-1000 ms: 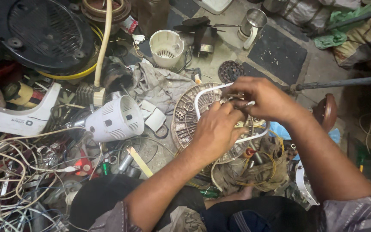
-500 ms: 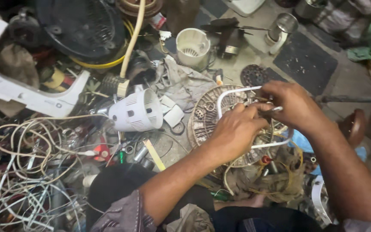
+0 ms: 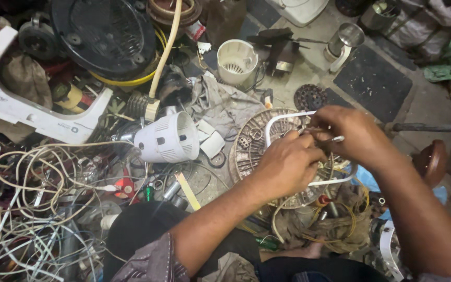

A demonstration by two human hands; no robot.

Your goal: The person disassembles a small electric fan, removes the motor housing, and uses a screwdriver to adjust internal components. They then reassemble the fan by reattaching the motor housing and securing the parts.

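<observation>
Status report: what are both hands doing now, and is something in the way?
Left hand and right hand both gripping white wire frame. Frame sits over round metal motor plate. Loose yellow wires crowd the near side.

Two hands counted: left hand [image 3: 288, 164], right hand [image 3: 353, 137]. One round metal grille [image 3: 249, 146] seen. One white bent tube [image 3: 280, 117]. Two white ribbed plastic housings: one lying sideways [image 3: 165, 138], one upright [image 3: 237, 62]. One black fan guard [image 3: 105, 34]. One steel cup [image 3: 346, 39]. Cables uncountable.
</observation>
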